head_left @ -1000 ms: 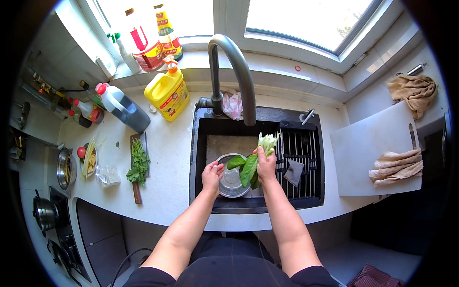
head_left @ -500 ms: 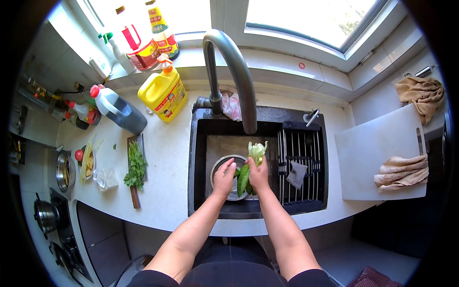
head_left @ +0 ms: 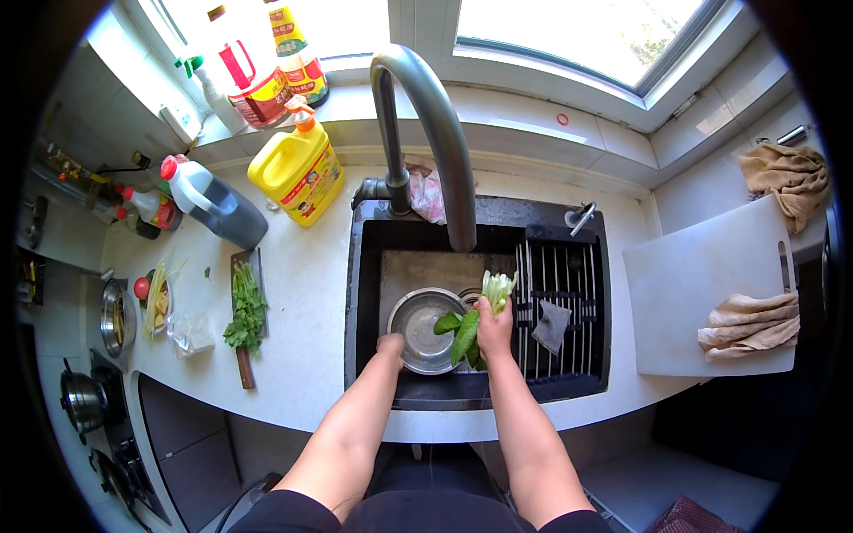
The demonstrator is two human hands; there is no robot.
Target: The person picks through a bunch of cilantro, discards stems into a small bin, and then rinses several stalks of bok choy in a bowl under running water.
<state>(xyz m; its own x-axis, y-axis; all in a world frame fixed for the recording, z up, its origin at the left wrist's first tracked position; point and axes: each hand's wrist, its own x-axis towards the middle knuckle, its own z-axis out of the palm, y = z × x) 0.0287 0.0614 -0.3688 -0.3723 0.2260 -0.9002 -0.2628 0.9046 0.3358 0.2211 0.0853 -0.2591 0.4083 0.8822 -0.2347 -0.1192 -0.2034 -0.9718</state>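
In my right hand (head_left: 495, 330) is a bunch of leafy greens (head_left: 465, 336). Its pale cut stalk ends point up and away, and the broad green leaves hang beside the fingers. The leaves overhang the right side of a round metal basin (head_left: 418, 330) in the dark sink (head_left: 373, 233). Beside the basin's left edge, my left hand (head_left: 389, 344) dips down into the sink. Its fingers are out of sight, so whether they grip the basin cannot be seen. Above the sink arches a tall grey faucet (head_left: 442, 133).
A rack (head_left: 557, 266) with a grey cloth (head_left: 552, 326) covers the sink's right side. To the left, a cleaver (head_left: 246, 369) lies under green herbs (head_left: 244, 311). A yellow jug (head_left: 300, 173) and dark bottle (head_left: 218, 206) stand behind. At right is a white cutting board (head_left: 702, 275).
My left hand has come away from the greens and moved left and down beside the basin. My right hand still holds the greens, shifted slightly right. More of the basin shows.
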